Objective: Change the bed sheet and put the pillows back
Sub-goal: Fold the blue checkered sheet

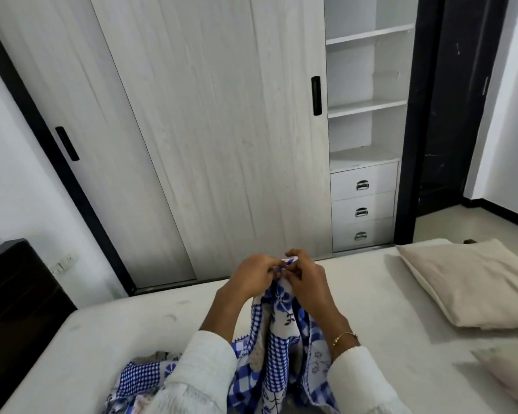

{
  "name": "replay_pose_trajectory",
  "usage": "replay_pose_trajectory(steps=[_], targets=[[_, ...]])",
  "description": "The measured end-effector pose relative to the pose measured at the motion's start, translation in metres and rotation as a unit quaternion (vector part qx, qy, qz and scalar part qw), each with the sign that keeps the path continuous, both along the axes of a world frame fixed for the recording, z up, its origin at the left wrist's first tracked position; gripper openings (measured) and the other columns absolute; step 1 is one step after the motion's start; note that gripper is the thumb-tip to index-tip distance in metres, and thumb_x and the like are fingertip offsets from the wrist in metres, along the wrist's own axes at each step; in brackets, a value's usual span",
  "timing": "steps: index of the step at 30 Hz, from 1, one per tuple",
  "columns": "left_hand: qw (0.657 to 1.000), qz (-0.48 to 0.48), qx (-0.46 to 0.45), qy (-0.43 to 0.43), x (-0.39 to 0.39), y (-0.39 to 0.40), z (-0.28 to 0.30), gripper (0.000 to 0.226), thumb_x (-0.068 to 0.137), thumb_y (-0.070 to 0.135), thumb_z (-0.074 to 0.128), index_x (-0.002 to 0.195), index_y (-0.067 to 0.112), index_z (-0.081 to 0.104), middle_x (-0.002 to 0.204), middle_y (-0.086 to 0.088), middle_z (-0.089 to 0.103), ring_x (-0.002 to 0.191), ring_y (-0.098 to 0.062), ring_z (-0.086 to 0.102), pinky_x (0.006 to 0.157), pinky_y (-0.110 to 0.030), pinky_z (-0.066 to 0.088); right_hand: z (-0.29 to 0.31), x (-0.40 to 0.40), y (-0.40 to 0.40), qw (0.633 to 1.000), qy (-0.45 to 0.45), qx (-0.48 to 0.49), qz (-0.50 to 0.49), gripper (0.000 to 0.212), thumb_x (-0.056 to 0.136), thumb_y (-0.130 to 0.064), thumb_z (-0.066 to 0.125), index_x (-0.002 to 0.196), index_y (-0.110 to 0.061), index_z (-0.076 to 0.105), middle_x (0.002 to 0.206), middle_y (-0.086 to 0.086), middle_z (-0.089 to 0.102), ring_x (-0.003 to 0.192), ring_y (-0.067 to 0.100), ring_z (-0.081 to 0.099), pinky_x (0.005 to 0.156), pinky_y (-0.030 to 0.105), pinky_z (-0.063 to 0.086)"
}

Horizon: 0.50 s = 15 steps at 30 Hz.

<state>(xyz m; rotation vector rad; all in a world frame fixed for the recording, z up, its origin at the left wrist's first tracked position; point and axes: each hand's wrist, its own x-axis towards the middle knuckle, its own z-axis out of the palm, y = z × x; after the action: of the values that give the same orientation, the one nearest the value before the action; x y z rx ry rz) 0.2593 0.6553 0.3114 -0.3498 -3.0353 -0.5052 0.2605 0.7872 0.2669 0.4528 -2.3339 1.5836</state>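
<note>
While our left hand [253,274] and right hand [304,274] pinch its top edge together, we hold the blue-and-white checked floral bed sheet [277,348] over the bare white mattress [108,333]; two beige pillows [467,283] lie right, pale wood-grain sliding wardrobe [210,130] beyond. No writing is readable.

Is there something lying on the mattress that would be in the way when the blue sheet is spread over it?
Yes. Two beige pillows lie on the bare mattress: one pillow at the far right, another nearer at the right edge. Both hands, left hand and right hand, hold the blue checked sheet.
</note>
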Motion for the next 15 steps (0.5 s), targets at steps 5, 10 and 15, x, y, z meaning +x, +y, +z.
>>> replay_pose_trajectory(steps=[5,10,15], targets=[[0.997,-0.032,0.042,-0.052,0.0,0.006,0.009,0.024,0.094,0.015,0.052,0.115,0.012,0.062,0.11,-0.011,0.063,0.09,-0.018,0.055,0.072,-0.021,0.039,-0.005,0.006,0.01,0.999,0.032,-0.01,-0.022,0.026,0.083,0.001,0.065,0.107,-0.004,0.057,0.086,0.005,0.064,0.074,0.011,0.06,0.064,0.004,0.042],[0.996,-0.038,0.066,-0.054,-0.003,0.009,0.014,0.018,0.092,0.02,0.057,0.098,0.005,0.066,0.096,-0.011,0.066,0.079,-0.012,0.053,0.067,-0.02,0.039,-0.011,0.007,0.016,0.991,0.113,-0.012,-0.065,0.014,0.078,0.001,0.07,0.088,0.0,0.06,0.078,-0.003,0.051,0.065,0.005,0.047,0.061,0.007,0.04],[0.993,-0.023,0.074,0.086,-0.004,0.013,0.031,0.017,0.095,0.013,0.051,0.095,0.0,0.063,0.091,-0.018,0.065,0.08,-0.027,0.057,0.067,-0.024,0.035,-0.034,0.002,0.012,0.986,0.123,0.025,-0.11,0.013,0.075,0.009,0.066,0.082,-0.002,0.064,0.082,0.006,0.054,0.074,0.023,0.054,0.061,0.029,0.046]])
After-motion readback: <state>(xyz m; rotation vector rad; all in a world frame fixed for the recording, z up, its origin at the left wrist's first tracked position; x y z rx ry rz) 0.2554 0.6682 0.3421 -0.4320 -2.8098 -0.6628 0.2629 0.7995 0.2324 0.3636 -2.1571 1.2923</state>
